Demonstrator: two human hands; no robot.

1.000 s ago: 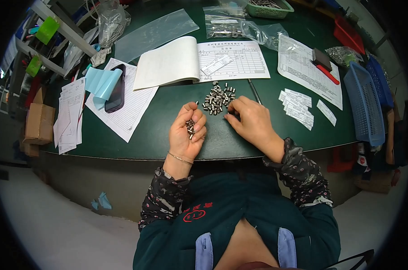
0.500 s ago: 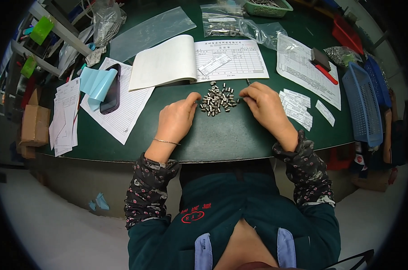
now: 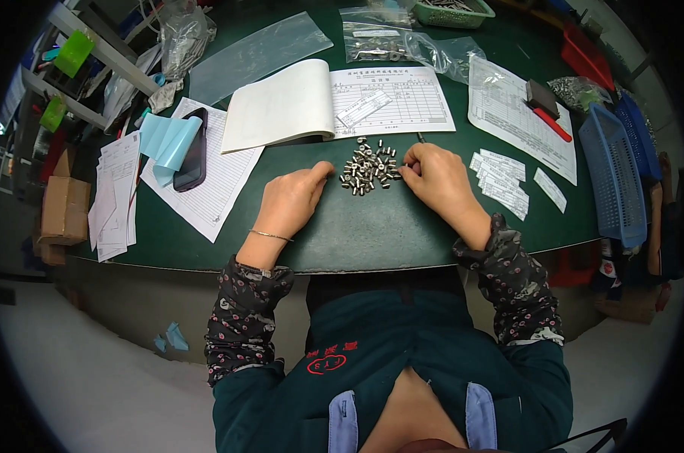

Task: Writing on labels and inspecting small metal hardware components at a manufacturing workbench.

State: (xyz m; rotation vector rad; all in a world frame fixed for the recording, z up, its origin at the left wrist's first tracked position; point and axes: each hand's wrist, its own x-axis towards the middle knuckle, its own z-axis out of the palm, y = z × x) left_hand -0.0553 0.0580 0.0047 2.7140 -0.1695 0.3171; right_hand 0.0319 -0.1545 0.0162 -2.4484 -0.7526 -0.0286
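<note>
**Both hands back at the pile**

Now both hands flank the small heap of short silver metal cylinders (image 3: pixel 369 166) on the dark green table (image 3: pixel 372 226). A second ago the left hand (image 3: pixel 293 200) lay palm up with a few pieces in it; now it rests knuckles up, fingers curled loosely, thumb tip beside the heap, and whether it holds anything I cannot tell. The right hand (image 3: pixel 436 177) has its fingertips pinched at the heap's right edge, seemingly on a piece. Just beyond lies the open white ruled ledger (image 3: pixel 334 106); further right, small white paper labels (image 3: pixel 508 185).
</note>
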